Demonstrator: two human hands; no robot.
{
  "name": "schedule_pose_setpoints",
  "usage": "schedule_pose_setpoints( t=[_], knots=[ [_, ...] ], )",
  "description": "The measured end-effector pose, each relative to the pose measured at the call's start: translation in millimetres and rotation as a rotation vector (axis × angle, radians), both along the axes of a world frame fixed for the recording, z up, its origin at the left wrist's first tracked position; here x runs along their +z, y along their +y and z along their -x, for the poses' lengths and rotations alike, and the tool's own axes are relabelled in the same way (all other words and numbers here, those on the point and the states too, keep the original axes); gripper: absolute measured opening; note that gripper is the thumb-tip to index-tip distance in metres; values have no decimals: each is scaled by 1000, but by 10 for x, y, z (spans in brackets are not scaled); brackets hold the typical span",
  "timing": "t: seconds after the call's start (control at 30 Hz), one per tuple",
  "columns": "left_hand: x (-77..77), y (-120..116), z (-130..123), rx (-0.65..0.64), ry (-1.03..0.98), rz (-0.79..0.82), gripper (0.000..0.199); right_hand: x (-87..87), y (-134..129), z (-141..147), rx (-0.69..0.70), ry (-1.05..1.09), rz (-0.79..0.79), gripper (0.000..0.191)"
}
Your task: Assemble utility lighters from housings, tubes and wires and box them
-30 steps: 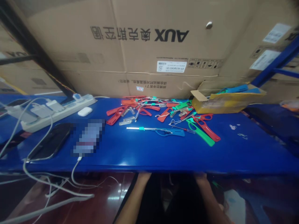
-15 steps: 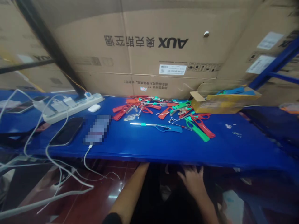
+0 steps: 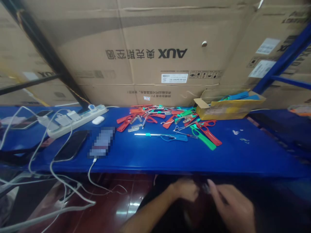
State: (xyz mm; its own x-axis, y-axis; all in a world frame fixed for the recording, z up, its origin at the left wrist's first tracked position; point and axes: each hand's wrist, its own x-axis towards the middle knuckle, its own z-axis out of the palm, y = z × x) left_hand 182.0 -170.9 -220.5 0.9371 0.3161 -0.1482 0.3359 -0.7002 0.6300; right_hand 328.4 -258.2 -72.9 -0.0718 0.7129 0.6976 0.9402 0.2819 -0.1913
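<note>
Below the front edge of the blue table, over my dark lap, my left hand (image 3: 187, 190) is curled closed; whatever it may hold is hidden. Close to its right, my right hand (image 3: 234, 205) is blurred, its thumb pressed towards the fingers. A small pale glinting bit (image 3: 206, 187) shows at the thumb tip, too smeared to name. On the table above lies a blue lighter handle half (image 3: 178, 138) with a long silver tube (image 3: 142, 134). Behind it are red lighter handle halves (image 3: 125, 123), a green handle half (image 3: 205, 139) and several clear small parts (image 3: 135, 127).
A yellow-taped carton (image 3: 225, 110) with blue and green parts stands at the back right. White scraps (image 3: 237, 132) lie before it. On the left are a power strip (image 3: 76, 121), a dark phone (image 3: 71, 145), a lit phone (image 3: 102, 142) and hanging white cables (image 3: 91, 174). Large cardboard (image 3: 145, 29) backs the table.
My right hand has come up from hanging spread below the table edge and is now bent closed. My left hand has risen into view beside it. The view has shifted slightly.
</note>
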Motion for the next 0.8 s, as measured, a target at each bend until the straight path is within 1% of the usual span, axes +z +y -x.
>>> schedule_pose_setpoints(
  t=[0.03,0.07,0.1,0.13,0.17,0.2,0.27,0.33,0.4,0.47,0.53,0.63,0.73,0.8],
  knots=[
    [-9,-63,-15,3,26,18,25,201,160,-82,-75,-41,-122,23],
    [-23,-127,-22,13,56,42,18,390,358,-174,-110,-46,-148,16],
    [-42,-181,-20,29,83,67,11,557,590,-269,-145,-34,-116,20],
    [-63,-217,-6,47,102,90,5,696,848,-362,-134,-68,-68,27],
    [-86,-230,23,72,119,112,8,801,1121,-448,-52,-144,39,34],
    [-108,-219,67,106,131,133,11,870,1396,-522,52,-207,152,37],
    [-134,-142,207,193,149,172,12,916,1904,-628,256,-330,395,41],
    [-125,-43,406,297,163,206,12,884,2296,-678,316,-377,484,37],
    [-79,16,625,422,165,227,25,839,2544,-694,328,-401,539,32],
    [-19,13,815,550,143,227,36,820,2662,-701,332,-410,575,29],
    [21,-31,951,622,127,233,39,831,2680,-712,341,-405,602,28],
    [6,-84,1078,663,129,263,39,863,2597,-721,350,-377,625,26],
    [-35,-61,1157,674,118,314,40,867,2498,-693,337,-308,656,34],
    [-34,-8,1183,668,100,359,44,847,2473,-654,332,-231,690,39]
  ],
)
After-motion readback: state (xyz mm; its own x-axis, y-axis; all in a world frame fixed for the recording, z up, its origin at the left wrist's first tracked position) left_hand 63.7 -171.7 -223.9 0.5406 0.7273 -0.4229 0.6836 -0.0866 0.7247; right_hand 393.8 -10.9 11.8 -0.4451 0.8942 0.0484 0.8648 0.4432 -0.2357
